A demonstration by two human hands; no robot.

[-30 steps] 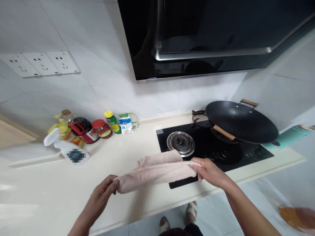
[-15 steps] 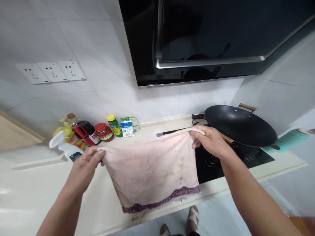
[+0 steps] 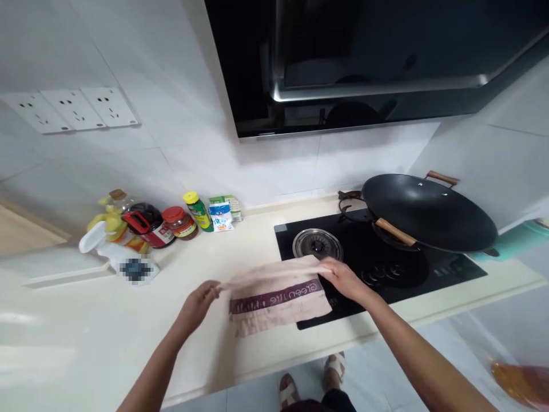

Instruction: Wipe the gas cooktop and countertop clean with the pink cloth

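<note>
A pale pink towel (image 3: 283, 315) with a purple lettered band is stretched between my hands, over the counter and the near left corner of the stove. My left hand (image 3: 201, 302) pinches its left upper corner. The right upper corner is gripped by my right hand (image 3: 343, 278), over the black glass of the gas stove (image 3: 295, 243). The lower part of the towel lies or hangs toward the counter's front, its band facing up. Motion slightly blurs the edge held between the hands.
A black wok (image 3: 429, 212) with wooden handles sits on the right burner; the left burner (image 3: 317, 245) is bare. Left along the wall stand a white spray bottle (image 3: 114, 252), a dark sauce bottle (image 3: 150, 226), a red-lidded jar (image 3: 180, 224), and seasoning packets (image 3: 222, 216). A range hood (image 3: 364, 103) overhangs.
Both hands have lowered and moved farther out over the counter, slightly closer together. The towel, spread hanging before, is now gathered or folded lower, and the left burner has come into view.
</note>
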